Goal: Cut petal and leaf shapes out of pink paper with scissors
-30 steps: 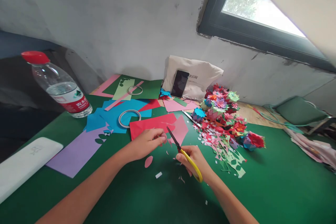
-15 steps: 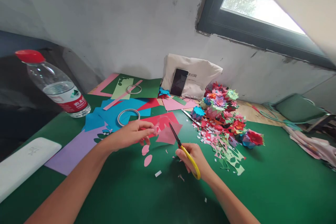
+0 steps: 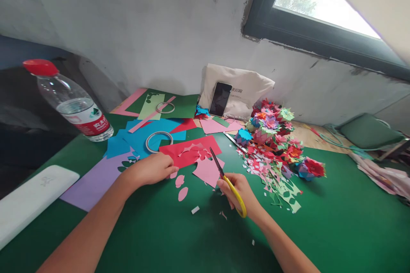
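Observation:
My right hand (image 3: 238,192) grips a pair of yellow-handled scissors (image 3: 235,192), their dark blades pointing up and left with the tips close together. My left hand (image 3: 152,168) is low over the green table, fingers pinched at a pink paper petal (image 3: 173,175), which they partly cover. Beside it lie more cut pink petals (image 3: 183,194). A pink paper piece with cut-out edges (image 3: 209,171) rests near the blades, partly over a red paper sheet (image 3: 179,156).
Blue sheets (image 3: 117,147) with a tape roll (image 3: 159,133) and a purple sheet (image 3: 92,187) lie left. A water bottle (image 3: 83,115) and white case (image 3: 40,194) stand farther left. Paper flowers (image 3: 270,123), scraps (image 3: 269,170) and a phone (image 3: 221,99) are behind and right.
My left hand has come down and left to the table with the small pink piece. The pink sheet's cut edges now show on the red paper. My right hand keeps the scissors.

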Motion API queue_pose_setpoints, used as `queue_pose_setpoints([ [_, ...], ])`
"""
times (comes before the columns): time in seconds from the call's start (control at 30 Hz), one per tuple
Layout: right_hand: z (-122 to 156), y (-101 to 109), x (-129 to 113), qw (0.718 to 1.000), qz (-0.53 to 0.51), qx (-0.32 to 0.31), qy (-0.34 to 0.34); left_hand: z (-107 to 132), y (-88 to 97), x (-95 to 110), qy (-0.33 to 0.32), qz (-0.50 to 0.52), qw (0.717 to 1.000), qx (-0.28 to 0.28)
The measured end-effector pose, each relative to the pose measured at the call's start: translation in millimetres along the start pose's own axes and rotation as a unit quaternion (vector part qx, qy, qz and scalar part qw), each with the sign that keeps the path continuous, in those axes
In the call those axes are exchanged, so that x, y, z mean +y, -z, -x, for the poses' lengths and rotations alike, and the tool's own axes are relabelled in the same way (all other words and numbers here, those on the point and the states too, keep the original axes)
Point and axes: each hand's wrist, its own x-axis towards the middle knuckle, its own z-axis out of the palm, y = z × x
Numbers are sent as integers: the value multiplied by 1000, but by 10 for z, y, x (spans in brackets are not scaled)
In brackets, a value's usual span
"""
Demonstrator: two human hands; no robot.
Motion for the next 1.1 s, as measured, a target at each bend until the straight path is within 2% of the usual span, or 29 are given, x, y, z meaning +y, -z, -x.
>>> queue_pose_setpoints([
  [0.17, -4, -8, 44, 1000, -19, 5, 9, -27, 27, 22, -17, 7, 996, 85],
  [0.33, 5, -8, 40, 998, -57, 6, 25, -56, -110, 220, -64, 58, 987, 137],
  [0.47, 6, -52, 96, 991, -122, -36, 33, -57, -275, 396, -105, 116, 979, 132],
  [0.67, 81, -103, 113, 962, -213, -164, 42, -33, -485, 523, -138, 218, 960, 108],
  [0.73, 137, -85, 81, 952, -219, -204, 64, -14, -561, 561, -157, 309, 936, 65],
  [0.83, 200, -54, 35, 945, -192, -243, 101, 19, -651, 619, -161, 465, 871, 11],
  [0.9, 212, -44, 17, 942, -182, -258, 113, 34, -669, 647, -147, 507, 849, 12],
  [1.1, 184, -60, 33, 924, -215, -289, 130, 49, -544, 653, -132, 524, 842, 7],
])
